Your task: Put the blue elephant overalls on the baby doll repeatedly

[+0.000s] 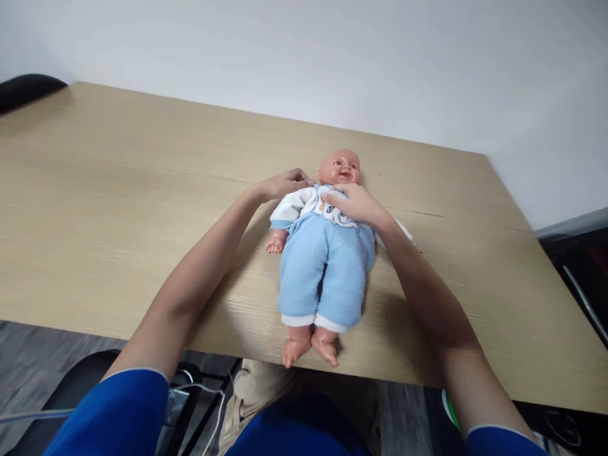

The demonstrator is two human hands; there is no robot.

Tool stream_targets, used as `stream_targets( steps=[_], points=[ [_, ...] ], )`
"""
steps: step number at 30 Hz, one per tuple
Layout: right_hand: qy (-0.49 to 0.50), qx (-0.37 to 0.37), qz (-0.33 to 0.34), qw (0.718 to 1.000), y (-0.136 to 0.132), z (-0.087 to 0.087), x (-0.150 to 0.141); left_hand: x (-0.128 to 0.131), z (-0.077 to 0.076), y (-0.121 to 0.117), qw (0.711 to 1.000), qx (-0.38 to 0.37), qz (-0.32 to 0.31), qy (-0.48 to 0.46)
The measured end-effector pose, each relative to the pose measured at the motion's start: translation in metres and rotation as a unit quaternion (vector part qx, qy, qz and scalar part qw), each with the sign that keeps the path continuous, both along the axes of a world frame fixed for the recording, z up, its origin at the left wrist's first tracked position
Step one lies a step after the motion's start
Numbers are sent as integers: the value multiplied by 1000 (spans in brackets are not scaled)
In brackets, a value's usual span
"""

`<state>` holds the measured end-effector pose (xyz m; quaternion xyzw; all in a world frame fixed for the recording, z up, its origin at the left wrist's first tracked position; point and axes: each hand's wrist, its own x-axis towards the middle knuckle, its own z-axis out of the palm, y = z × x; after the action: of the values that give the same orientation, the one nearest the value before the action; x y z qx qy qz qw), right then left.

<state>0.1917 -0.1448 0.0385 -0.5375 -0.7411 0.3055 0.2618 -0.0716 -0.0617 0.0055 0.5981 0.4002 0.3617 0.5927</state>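
Note:
A baby doll (346, 166) lies on its back on the wooden table, its head toward the wall and its bare feet near the front edge. It wears a fuzzy outfit (327, 253) with light blue trousers, white sleeves and an animal face on the chest. My left hand (285, 185) is at the shoulder on the left side, fingers bent at the collar. Across the upper chest lies my right hand (355, 202), its thumb and fingers closed on the cloth below the chin. My right forearm partly hides one doll sleeve.
The wooden table (142, 209) reaches back to a white wall (304, 57). A black chair back (31, 88) stands at the far left. Below the front edge are a dark seat (71, 386) and a white cable (216, 389). Dark equipment (582, 266) stands at the right.

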Motion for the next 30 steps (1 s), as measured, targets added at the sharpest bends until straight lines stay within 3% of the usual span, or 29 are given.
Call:
stream_targets(
  steps=[4,9,13,17,20,23,25,28,30],
  points=[
    [33,-27,-15,999,0,-1,2,-8,15,-5,992,19,-47,115],
    [39,-47,9,998,2,2,8,-13,29,-11,981,5,-85,174],
    [4,-45,16,999,-1,11,22,-31,24,0,977,30,-130,164],
    [-60,-60,21,996,-3,26,40,-54,13,10,972,47,-67,218],
    [-107,-62,5,992,-6,30,52,-67,10,7,961,18,-94,260],
    [-88,-7,-38,995,-22,21,65,-75,15,0,939,-39,-116,320],
    [-62,50,-75,994,-43,8,77,-79,26,-5,940,-38,-110,321],
    [-74,123,-97,985,-86,-13,103,-69,48,-18,965,42,-78,246],
    [-98,140,-87,981,-114,-26,123,-46,61,-33,975,123,-51,180]
  ],
)
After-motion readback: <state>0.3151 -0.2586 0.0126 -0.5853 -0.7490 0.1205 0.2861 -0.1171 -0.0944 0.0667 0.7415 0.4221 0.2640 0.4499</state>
